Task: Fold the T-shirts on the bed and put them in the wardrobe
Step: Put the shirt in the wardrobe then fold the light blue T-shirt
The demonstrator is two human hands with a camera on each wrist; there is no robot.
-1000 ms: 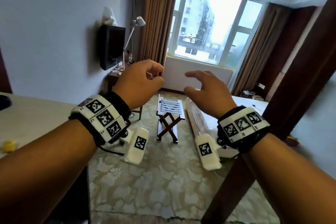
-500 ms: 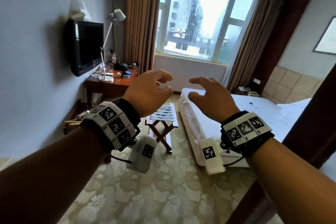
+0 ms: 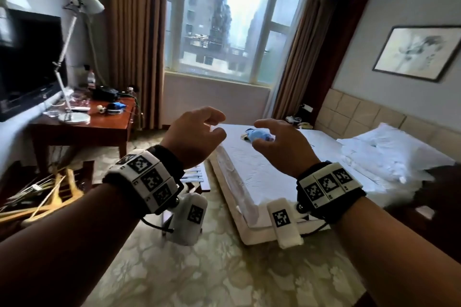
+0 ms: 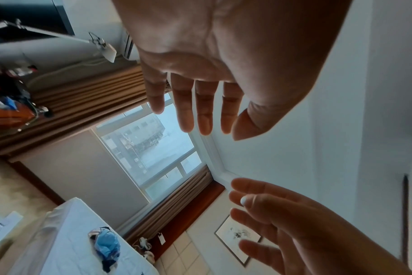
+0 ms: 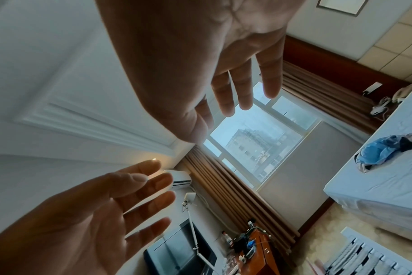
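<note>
Daylight from a wide window [image 3: 222, 32] filled a hotel room with brown curtains [image 3: 136, 40], a patterned carpet [image 3: 224, 264] and a framed picture [image 3: 419, 52] on the wall above a padded headboard. Against that wall stood the bed [image 3: 262, 174], made up with a white sheet, its foot corner nearest the camera. On the sheet, near the bed's far edge toward the window, lay a crumpled heap of T-shirts [image 3: 259, 135], mostly light blue with some darker cloth in it; how many garments it held could not be told. White pillows [image 3: 389, 149] were piled at the head end.

Both arms were raised in the air over the carpet by the foot of the bed, well short of the heap. The left hand [image 3: 193, 136] hung with its fingers loosely curved and spread, its grip apart and holding nothing. The right hand [image 3: 282, 147] was the same, fingers slack and separated, touching nothing. Each wrist carried a band of black-and-white markers.

Along the left wall a dark wooden bench [image 3: 99, 119] bore a white lamp [image 3: 74, 57], a bottle and small clutter, with a television [image 3: 27, 65] mounted beside it. Wooden hangers [image 3: 47, 197] lay jumbled low at the left, and a folding luggage rack [image 5: 365, 256] stood on the carpet beside the bed.
</note>
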